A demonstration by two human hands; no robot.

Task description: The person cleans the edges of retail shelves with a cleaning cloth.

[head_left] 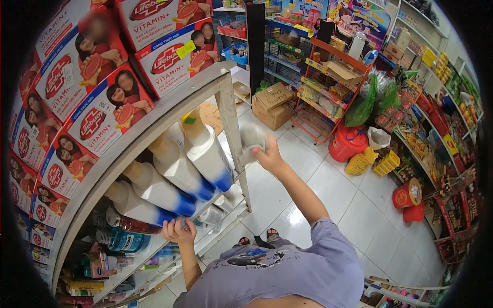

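Note:
My right hand grips a greyish-white cloth, blurred by motion, beside the white metal post of the shelf rack. My left hand is closed over the front shelf edge, just below the blue base of a bottle. Several large white bottles with blue bases stand in a row on this shelf, close to my left hand. A blue mouthwash bottle is left of that hand, partly hidden under the row.
Red-and-white soap boxes are stacked on the rack's top. Across the tiled floor stand cardboard boxes, an orange display rack, a red bucket and yellow packs. Stocked shelves curve along the right.

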